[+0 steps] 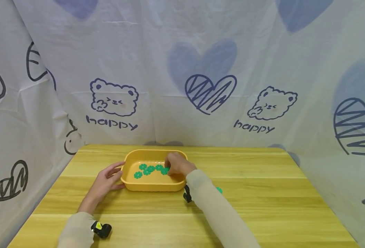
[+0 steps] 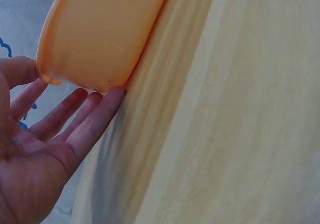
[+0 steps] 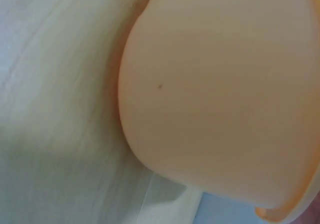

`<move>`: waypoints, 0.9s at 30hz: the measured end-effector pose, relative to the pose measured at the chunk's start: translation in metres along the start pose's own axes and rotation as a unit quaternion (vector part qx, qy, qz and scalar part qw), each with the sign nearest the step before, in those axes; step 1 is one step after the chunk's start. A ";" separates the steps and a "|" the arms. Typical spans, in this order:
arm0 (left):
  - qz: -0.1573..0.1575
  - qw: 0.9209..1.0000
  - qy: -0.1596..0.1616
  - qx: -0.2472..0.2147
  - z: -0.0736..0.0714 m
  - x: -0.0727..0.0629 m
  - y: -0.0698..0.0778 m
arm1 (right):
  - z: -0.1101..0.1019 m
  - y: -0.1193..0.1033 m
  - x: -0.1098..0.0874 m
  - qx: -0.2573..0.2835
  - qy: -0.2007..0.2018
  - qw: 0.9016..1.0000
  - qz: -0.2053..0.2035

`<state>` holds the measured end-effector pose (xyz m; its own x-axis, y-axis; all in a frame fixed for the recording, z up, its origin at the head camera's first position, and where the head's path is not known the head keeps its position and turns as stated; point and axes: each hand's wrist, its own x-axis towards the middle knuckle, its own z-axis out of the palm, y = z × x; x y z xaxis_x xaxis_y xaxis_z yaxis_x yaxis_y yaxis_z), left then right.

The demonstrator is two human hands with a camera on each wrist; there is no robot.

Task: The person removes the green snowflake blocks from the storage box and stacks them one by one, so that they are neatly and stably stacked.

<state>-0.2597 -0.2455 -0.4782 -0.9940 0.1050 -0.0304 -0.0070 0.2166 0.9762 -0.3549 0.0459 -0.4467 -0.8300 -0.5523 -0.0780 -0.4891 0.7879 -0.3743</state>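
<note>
A yellow plastic tray (image 1: 154,187) with rounded corners stands on the wooden table, also seen as the orange-toned wall in both wrist views. Several green flower-shaped discs (image 1: 143,166) lie on its floor. My left hand (image 1: 106,179) is at the tray's left end, fingers fairly straight; in the left wrist view the thumb meets the rim and the fingertips touch the outer wall. Reaching over the right end, my right hand (image 1: 176,163) has its fingers curled down inside the tray, pinching a green disc (image 1: 164,171). The right wrist view hides those fingertips behind the tray wall.
Another green piece (image 1: 219,190) lies on the table (image 1: 263,206), partly covered by the right sleeve (image 1: 213,203). A white curtain (image 1: 163,113) printed with hearts and bears hangs behind the table and along its sides.
</note>
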 end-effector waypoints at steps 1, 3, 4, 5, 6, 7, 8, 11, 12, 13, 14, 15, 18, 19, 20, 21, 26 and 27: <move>-0.001 1.000 0.001 0.000 0.000 0.000 0.000 | 0.000 0.000 0.000 -0.002 0.000 1.000 0.000; -0.002 1.000 0.001 0.000 0.001 -0.001 0.000 | 0.002 0.001 0.000 -0.004 0.001 1.000 -0.003; -0.002 1.000 0.001 0.000 0.001 -0.001 0.000 | 0.002 0.001 0.000 -0.004 0.002 1.000 -0.004; -0.002 1.000 0.002 0.001 0.001 -0.001 0.000 | 0.003 0.001 -0.001 -0.005 0.003 1.000 -0.007; -0.002 1.000 0.002 0.001 0.001 -0.002 0.000 | 0.003 0.001 -0.001 -0.004 0.003 1.000 -0.008; -0.002 1.000 0.001 0.002 0.001 -0.002 0.000 | 0.003 0.002 -0.001 -0.003 0.002 1.000 -0.011; -0.001 1.000 0.001 0.003 0.001 -0.002 0.000 | 0.003 0.002 0.000 -0.003 0.001 1.000 -0.013; -0.001 1.000 0.001 0.003 0.001 -0.002 -0.001 | 0.002 0.003 0.000 0.000 -0.008 1.000 -0.017; -0.001 1.000 0.001 0.002 0.001 -0.002 -0.001 | 0.005 0.008 0.003 0.000 -0.008 1.000 -0.026; -0.001 1.000 0.002 0.002 0.001 -0.001 -0.001 | 0.004 0.007 0.003 0.001 -0.011 1.000 -0.027; -0.001 1.000 0.002 0.001 0.001 -0.001 -0.001 | 0.003 0.007 0.002 0.004 -0.014 1.000 -0.027; -0.001 1.000 0.002 -0.001 0.001 -0.001 0.000 | 0.002 0.006 0.001 0.006 -0.017 0.999 -0.028; 0.000 1.000 0.002 -0.001 0.001 0.000 0.000 | 0.001 0.005 -0.001 0.009 -0.022 0.999 -0.030; 0.001 1.000 0.002 -0.001 0.001 0.000 0.000 | -0.002 0.000 -0.005 0.013 -0.027 0.999 -0.024; 0.001 1.000 0.002 -0.001 0.001 0.000 0.000 | -0.001 0.001 -0.004 0.013 -0.027 0.999 -0.025; 0.002 1.000 0.002 0.000 0.000 0.000 -0.001 | 0.000 0.001 -0.004 0.013 -0.026 0.999 -0.027; 0.005 1.000 0.000 -0.001 0.000 0.000 -0.002 | 0.004 0.002 -0.003 0.013 -0.023 0.999 -0.035; 0.005 1.000 0.000 -0.001 0.000 0.000 -0.002 | 0.004 0.001 -0.003 0.014 -0.023 0.999 -0.036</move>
<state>-0.2597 -0.2458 -0.4798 -0.9941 0.1069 -0.0206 0.0028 0.2137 0.9769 -0.3517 0.0477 -0.4509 -0.7789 -0.6203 -0.0920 -0.5397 0.7378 -0.4055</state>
